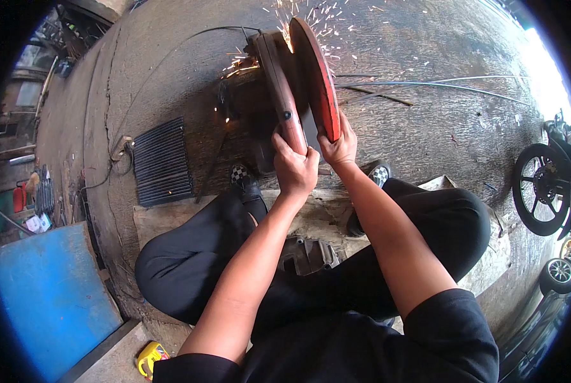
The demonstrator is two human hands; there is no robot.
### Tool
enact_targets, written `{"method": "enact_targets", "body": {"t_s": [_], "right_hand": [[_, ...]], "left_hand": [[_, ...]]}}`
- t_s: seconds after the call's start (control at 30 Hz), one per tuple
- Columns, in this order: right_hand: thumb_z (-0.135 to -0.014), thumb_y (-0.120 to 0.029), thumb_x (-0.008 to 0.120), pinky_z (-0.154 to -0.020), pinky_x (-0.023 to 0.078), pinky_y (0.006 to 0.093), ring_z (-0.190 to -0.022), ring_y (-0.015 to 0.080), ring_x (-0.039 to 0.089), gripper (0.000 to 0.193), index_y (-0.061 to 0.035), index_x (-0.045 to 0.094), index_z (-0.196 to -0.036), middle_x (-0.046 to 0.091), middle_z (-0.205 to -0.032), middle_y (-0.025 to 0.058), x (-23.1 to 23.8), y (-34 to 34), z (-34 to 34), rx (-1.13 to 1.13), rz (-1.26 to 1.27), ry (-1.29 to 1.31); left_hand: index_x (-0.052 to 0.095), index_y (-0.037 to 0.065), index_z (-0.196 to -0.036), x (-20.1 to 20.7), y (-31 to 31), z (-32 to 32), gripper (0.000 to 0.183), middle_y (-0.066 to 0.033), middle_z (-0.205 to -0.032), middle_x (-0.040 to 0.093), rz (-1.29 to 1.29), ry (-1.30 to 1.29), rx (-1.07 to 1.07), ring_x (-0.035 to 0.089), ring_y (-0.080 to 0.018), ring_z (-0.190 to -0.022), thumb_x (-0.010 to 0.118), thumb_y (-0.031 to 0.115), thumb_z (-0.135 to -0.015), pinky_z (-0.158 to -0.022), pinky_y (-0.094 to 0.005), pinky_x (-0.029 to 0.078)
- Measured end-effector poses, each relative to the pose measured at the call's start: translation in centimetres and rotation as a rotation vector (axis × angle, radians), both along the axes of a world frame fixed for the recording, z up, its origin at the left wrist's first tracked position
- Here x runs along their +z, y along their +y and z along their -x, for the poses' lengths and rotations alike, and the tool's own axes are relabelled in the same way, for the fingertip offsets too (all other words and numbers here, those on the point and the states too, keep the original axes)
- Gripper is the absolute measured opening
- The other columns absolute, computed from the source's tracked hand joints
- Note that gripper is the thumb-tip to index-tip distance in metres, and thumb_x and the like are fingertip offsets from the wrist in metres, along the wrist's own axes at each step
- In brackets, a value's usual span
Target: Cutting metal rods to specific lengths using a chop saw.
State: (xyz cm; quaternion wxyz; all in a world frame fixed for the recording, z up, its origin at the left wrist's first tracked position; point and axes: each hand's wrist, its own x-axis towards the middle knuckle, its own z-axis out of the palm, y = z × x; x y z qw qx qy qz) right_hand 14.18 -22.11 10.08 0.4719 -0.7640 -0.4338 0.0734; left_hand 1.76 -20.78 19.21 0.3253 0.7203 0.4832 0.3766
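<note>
My left hand (296,169) is closed round the lower end of a long reddish-brown bar (280,89) with a small dark round spot on its side. Beside it, my right hand (340,147) grips the lower end of a red, curved, disc-like metal piece (327,96). Orange sparks (290,39) fly between the two parts at their far end and scatter both ways. More sparks (239,66) show left of the bar. What lies under and between the parts is dark and mostly hidden, so their exact kind is unclear.
A dark ribbed grate (164,161) lies left of my feet. A thin cable (146,76) curves over the wet-looking floor; rods (419,83) lie at right. A blue board (52,293) and yellow container (151,359) are at lower left, a motorcycle wheel (544,188) at right.
</note>
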Motion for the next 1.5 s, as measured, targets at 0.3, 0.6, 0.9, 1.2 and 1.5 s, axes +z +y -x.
{"method": "enact_targets", "body": {"t_s": [0.3, 0.6, 0.9, 1.2, 1.5], "right_hand": [[-0.073, -0.027, 0.064, -0.090, 0.049, 0.0431, -0.107, 0.0356, 0.059, 0.065, -0.0111, 0.047, -0.134, 0.059, -0.122, 0.0150, 0.2, -0.1, 0.1, -0.005, 0.008, 0.009], [-0.072, -0.026, 0.064, -0.089, 0.050, 0.0425, -0.108, 0.0352, 0.058, 0.064, -0.0113, 0.048, -0.133, 0.058, -0.122, 0.0150, 0.8, -0.1, 0.1, 0.006, 0.001, 0.024], [-0.072, -0.027, 0.064, -0.089, 0.050, 0.0426, -0.107, 0.0354, 0.059, 0.066, -0.0105, 0.047, -0.133, 0.058, -0.122, 0.0154, 0.1, -0.1, 0.0, 0.011, 0.024, 0.028], [-0.072, -0.028, 0.065, -0.090, 0.050, 0.0417, -0.109, 0.0350, 0.058, 0.066, -0.0095, 0.047, -0.133, 0.056, -0.127, 0.0149, -0.4, -0.1, -0.1, 0.020, 0.022, 0.006], [-0.072, -0.027, 0.065, -0.091, 0.049, 0.0420, -0.109, 0.0349, 0.058, 0.065, -0.0085, 0.049, -0.132, 0.056, -0.126, 0.0151, -0.4, -0.1, 0.0, 0.008, 0.009, 0.009]], "left_hand": [[0.032, -0.007, -0.132, 0.3, -0.1, 0.0, 0.065, -0.0332, -0.111, 0.057, -0.001, -0.009, 0.002, 0.059, -0.0480, -0.101, 0.060, 0.003, -0.074, -0.085, -0.0489, 0.048], [0.032, -0.007, -0.132, 0.1, 0.0, 0.0, 0.065, -0.0335, -0.111, 0.056, 0.014, -0.009, 0.001, 0.059, -0.0485, -0.101, 0.061, 0.002, -0.073, -0.085, -0.0494, 0.048], [0.031, -0.007, -0.133, 0.5, -0.3, 0.0, 0.067, -0.0326, -0.116, 0.055, 0.052, 0.013, 0.014, 0.058, -0.0468, -0.105, 0.061, 0.002, -0.074, -0.088, -0.0478, 0.048], [0.031, -0.007, -0.132, 0.3, -0.1, 0.0, 0.066, -0.0330, -0.114, 0.055, -0.001, 0.011, 0.013, 0.058, -0.0473, -0.103, 0.060, 0.002, -0.073, -0.087, -0.0482, 0.048], [0.032, -0.007, -0.132, -0.2, -0.1, 0.0, 0.066, -0.0329, -0.105, 0.057, -0.003, 0.019, 0.019, 0.061, -0.0481, -0.094, 0.060, 0.003, -0.073, -0.082, -0.0494, 0.049]]}}
